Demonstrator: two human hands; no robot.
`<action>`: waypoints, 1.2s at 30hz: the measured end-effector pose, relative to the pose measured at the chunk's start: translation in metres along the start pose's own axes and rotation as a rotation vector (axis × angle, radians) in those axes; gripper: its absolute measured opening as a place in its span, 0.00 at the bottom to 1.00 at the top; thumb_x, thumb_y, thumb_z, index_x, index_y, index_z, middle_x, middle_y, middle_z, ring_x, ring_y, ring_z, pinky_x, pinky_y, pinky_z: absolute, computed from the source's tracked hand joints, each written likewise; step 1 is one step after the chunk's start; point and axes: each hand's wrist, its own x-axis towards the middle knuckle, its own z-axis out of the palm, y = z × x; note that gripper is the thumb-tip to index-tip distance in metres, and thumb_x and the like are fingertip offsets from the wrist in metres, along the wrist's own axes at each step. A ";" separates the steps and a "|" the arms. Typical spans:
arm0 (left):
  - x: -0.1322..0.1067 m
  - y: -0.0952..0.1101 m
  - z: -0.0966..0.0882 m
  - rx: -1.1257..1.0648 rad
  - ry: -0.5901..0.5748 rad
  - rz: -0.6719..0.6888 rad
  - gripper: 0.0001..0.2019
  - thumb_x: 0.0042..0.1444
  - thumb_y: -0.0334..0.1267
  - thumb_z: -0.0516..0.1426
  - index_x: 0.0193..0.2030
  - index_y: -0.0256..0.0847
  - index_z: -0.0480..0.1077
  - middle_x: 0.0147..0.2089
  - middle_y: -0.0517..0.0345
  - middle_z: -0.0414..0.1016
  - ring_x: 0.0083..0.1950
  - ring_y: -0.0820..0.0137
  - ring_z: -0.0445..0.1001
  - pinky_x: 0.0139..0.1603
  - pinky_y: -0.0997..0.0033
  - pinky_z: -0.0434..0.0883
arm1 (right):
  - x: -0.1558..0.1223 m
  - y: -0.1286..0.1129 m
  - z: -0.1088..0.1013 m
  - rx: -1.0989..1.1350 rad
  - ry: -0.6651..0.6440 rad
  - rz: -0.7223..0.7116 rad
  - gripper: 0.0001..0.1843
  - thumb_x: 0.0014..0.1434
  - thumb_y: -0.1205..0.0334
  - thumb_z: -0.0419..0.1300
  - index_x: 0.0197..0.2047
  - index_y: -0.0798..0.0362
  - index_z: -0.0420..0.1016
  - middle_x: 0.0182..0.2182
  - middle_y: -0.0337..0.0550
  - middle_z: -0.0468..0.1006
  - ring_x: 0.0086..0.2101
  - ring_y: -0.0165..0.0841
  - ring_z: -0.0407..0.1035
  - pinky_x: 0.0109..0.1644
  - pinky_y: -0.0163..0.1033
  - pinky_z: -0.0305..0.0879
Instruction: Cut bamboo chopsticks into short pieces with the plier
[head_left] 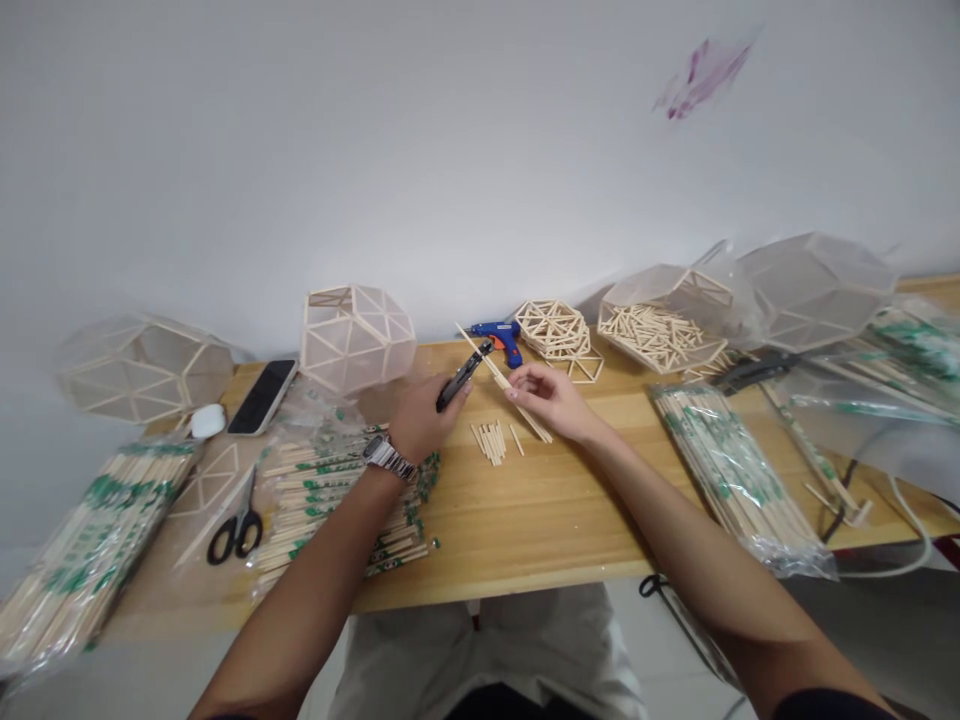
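My left hand, with a metal watch on the wrist, is closed round black-handled cutting pliers whose jaws point up and to the right. My right hand pinches a long wooden stick that runs diagonally up-left into the pliers' jaws. A small pile of short cut stick pieces lies on the wooden table just below the two hands.
A blue glue gun lies behind the hands. Stick-frame polyhedra stand along the wall. Bags of wrapped chopsticks lie left and right. Scissors, a phone and a tray of cut sticks are also on the table.
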 end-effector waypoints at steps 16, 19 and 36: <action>0.004 -0.009 -0.003 0.046 0.100 -0.083 0.18 0.67 0.51 0.54 0.33 0.42 0.73 0.30 0.55 0.77 0.32 0.67 0.75 0.36 0.68 0.64 | 0.002 0.007 -0.009 -0.263 -0.051 0.035 0.10 0.58 0.55 0.63 0.32 0.52 0.74 0.25 0.38 0.73 0.27 0.32 0.64 0.33 0.38 0.58; 0.003 -0.006 -0.004 0.044 0.095 -0.078 0.18 0.68 0.51 0.54 0.34 0.41 0.73 0.30 0.55 0.77 0.33 0.66 0.75 0.35 0.68 0.63 | 0.001 0.011 -0.005 -0.412 -0.012 0.019 0.10 0.60 0.55 0.64 0.32 0.52 0.74 0.24 0.38 0.73 0.25 0.32 0.63 0.31 0.38 0.57; -0.004 0.008 0.001 0.193 -0.062 -0.034 0.17 0.70 0.50 0.52 0.44 0.39 0.75 0.39 0.49 0.82 0.40 0.61 0.79 0.40 0.65 0.67 | -0.003 0.008 0.016 0.221 0.095 0.021 0.21 0.53 0.47 0.75 0.40 0.54 0.80 0.28 0.41 0.81 0.26 0.29 0.73 0.33 0.39 0.73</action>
